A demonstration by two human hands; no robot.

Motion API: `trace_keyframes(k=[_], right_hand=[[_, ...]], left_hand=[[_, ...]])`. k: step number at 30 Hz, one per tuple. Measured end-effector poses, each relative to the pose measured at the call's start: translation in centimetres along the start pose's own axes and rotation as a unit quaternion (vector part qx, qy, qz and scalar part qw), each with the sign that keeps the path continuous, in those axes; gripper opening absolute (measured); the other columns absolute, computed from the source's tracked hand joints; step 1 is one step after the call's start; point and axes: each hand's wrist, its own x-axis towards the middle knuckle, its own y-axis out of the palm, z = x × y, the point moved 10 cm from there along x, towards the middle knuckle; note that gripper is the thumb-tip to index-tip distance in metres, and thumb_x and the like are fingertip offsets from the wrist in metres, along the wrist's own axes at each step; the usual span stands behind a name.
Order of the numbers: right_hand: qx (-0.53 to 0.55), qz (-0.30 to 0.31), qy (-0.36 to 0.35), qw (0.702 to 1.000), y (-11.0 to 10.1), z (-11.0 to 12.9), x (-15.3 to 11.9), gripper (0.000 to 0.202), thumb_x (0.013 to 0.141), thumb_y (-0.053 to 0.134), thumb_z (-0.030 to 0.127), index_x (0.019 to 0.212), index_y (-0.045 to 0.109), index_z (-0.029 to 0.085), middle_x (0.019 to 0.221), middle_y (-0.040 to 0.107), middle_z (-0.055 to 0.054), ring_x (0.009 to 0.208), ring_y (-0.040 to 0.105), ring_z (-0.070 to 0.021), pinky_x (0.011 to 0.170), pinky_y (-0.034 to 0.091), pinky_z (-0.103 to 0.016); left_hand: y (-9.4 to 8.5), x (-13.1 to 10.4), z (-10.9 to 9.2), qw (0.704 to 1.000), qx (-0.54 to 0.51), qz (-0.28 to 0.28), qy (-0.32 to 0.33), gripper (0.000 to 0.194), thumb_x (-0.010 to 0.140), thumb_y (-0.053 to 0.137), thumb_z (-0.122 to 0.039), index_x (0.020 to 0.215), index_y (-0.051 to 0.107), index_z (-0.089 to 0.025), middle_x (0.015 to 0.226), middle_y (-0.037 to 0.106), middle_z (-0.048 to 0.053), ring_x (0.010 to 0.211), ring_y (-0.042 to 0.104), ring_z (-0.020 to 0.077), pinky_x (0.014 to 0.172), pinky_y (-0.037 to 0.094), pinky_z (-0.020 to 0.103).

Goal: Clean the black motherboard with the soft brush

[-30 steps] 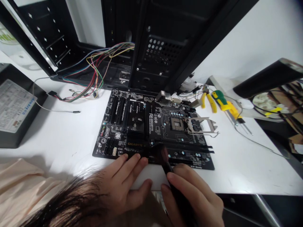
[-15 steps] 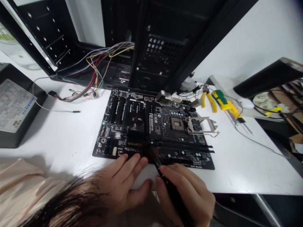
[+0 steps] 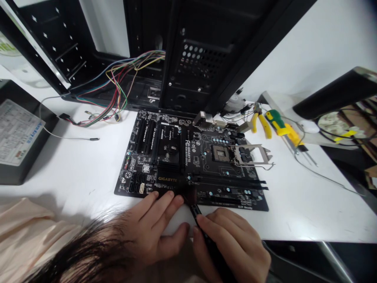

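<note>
A black motherboard (image 3: 173,155) lies flat on the white table, its CPU socket (image 3: 220,153) uncovered and the metal socket frame (image 3: 259,154) swung out to the right. My right hand (image 3: 235,239) is closed around the black handle of a brush (image 3: 203,226). The dark bristles rest over the board's near edge, by the heatsink (image 3: 167,179) marked GIGABYTE. My left hand (image 3: 156,224) lies with its fingers stretched out, the fingertips against the board's near edge, beside the bristles. Hair hangs across part of the left forearm.
Behind the board stands an open black computer case (image 3: 194,59) with coloured wires (image 3: 118,86) trailing out. A power supply unit (image 3: 20,133) sits at the left. Yellow-handled pliers (image 3: 261,122) and a green-and-yellow screwdriver (image 3: 277,122) lie at the right, near a thin cable (image 3: 321,175).
The brush has shifted slightly toward me and to the left, its bristles now nearer the board's edge and my left fingertips. My left hand has stayed in place.
</note>
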Motion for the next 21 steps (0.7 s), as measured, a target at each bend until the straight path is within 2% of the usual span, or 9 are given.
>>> trace_keyframes(k=[9,13,18,21], right_hand=[[0.001,-0.038,0.005,0.999,-0.7,0.3,-0.2,0.011,0.076,0.055,0.004,0.077,0.06,0.014,0.053,0.052,0.002,0.053,0.052,-0.0113,0.05,0.047,-0.027],[0.003,-0.025,0.022,0.999,-0.7,0.1,-0.3,0.011,0.075,0.057,0.003,0.075,0.06,0.014,0.054,0.053,0.001,0.052,0.053,-0.0113,0.051,0.048,-0.028],[0.036,-0.064,0.011,0.997,-2.0,0.0,-0.8,0.015,0.078,0.055,0.007,0.066,0.057,0.016,0.052,0.052,0.001,0.054,0.054,-0.0122,0.049,0.049,-0.028],[0.045,-0.063,0.035,0.996,-2.2,-0.3,-1.0,0.011,0.078,0.057,0.008,0.07,0.06,0.015,0.056,0.056,0.0,0.056,0.056,-0.0125,0.054,0.051,-0.029]], left_hand=[[0.0,0.0,0.1,1.0,-0.007,0.002,-0.008,0.014,0.098,0.046,-0.02,0.11,0.053,-0.022,0.112,0.069,0.007,0.106,0.064,0.0218,0.093,0.045,0.039],[0.0,-0.3,0.0,1.0,-0.011,0.002,-0.006,0.015,0.096,0.051,-0.021,0.111,0.053,-0.022,0.115,0.068,0.008,0.109,0.062,0.0229,0.095,0.044,0.04],[0.7,-0.6,-0.3,0.999,-0.002,0.036,0.001,0.025,0.092,0.057,-0.022,0.117,0.052,-0.024,0.123,0.064,0.007,0.116,0.058,0.0231,0.099,0.042,0.04],[0.5,-0.6,-0.3,1.0,-0.002,-0.001,-0.016,0.021,0.094,0.056,-0.024,0.114,0.054,-0.024,0.12,0.065,0.007,0.115,0.058,0.0226,0.098,0.042,0.039]])
